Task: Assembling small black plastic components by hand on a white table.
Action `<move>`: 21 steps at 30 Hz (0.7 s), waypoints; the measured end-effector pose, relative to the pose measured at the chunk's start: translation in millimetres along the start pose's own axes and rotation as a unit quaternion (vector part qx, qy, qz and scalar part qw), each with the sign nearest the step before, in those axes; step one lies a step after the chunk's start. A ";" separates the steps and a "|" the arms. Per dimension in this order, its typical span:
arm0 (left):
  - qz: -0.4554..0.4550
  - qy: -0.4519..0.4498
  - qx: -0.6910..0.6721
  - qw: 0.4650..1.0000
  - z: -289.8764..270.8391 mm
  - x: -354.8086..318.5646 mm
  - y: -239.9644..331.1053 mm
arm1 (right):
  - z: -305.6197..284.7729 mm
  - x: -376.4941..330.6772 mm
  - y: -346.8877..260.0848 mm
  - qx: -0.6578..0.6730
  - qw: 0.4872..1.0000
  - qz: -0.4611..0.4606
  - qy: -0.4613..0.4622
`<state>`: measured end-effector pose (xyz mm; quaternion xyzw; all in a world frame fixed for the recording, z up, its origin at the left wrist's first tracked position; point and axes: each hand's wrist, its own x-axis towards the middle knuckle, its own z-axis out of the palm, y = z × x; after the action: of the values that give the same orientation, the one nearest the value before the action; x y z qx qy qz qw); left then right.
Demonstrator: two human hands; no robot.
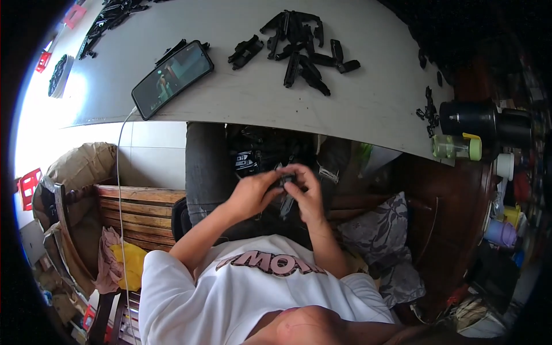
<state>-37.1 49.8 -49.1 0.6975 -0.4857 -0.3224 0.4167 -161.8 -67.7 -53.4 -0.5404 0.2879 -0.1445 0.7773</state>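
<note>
Just above my lap, my left hand [253, 192] and my right hand [305, 192] meet around a small black plastic part [286, 180]. Both hands are closed on it, and fingers cover most of its shape. A narrow dark piece [285, 207] shows below the fingers, beside my right thumb; whether it joins the held part I cannot tell. Beneath my hands, between my knees, lies a heap of black parts [247, 146], partly hidden by the table edge. A loose pile of similar black plastic parts [296, 49] rests on the table ahead.
A phone [172, 80] leans on a black support at the table's left, its white cable [119, 172] hanging down. More black parts [109, 23] lie far left. At the right edge are a green-lidded bottle [457, 148] and a black container [468, 123]. A wooden bench [141, 201] is beside me.
</note>
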 end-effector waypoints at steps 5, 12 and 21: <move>0.028 0.121 0.151 0.981 -23.0 40.8 -25.6 | -57.9 59.6 4.5 -0.106 0.972 -0.020 0.209; 0.049 0.105 0.328 0.937 3.8 77.9 -57.9 | -92.9 134.1 73.1 -0.383 0.893 -0.004 0.234; 0.047 0.045 0.342 0.938 17.4 87.8 -65.7 | -108.8 136.8 116.3 -0.354 0.915 -0.082 0.175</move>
<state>3.0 -26.1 -119.6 0.7881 -0.5795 -0.0853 0.1891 -129.1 -179.9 -227.8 -0.7678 0.4062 -0.1886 0.4582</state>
